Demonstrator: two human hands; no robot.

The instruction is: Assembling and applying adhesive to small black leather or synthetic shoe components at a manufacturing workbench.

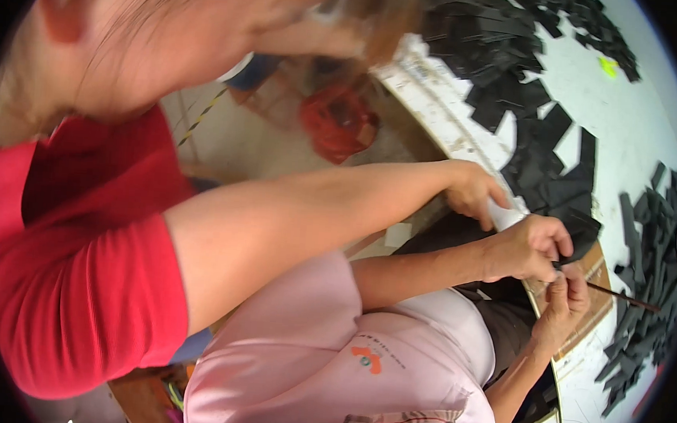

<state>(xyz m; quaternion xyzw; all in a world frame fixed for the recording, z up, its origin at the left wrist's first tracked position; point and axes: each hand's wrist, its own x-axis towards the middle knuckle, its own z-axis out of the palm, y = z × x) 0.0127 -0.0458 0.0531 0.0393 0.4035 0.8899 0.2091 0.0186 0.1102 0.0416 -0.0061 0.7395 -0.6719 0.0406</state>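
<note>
My left hand point(534, 243) is closed, fingers bent, against the end of a black fabric piece point(583, 236) at the table edge. Just below it, my right hand point(564, 299) pinches with thumb and finger. The fingertips of both hands meet there, and whatever small thing lies between them is mostly hidden. A thin dark rod point(624, 296) juts out to the right beside my right hand, over a wooden block point(595, 295). Beyond my left forearm, a co-worker's hand point(475, 193) reaches to the table edge, next to a white item point(505, 215).
Many black fabric pieces point(481, 34) overlap on the white table point(623, 128). Another heap of black strips point(643, 300) lies at the right. A small yellow scrap point(608, 67) sits far back. The co-worker in a red shirt point(93, 297) leans in from the left. A red bag point(338, 122) rests below.
</note>
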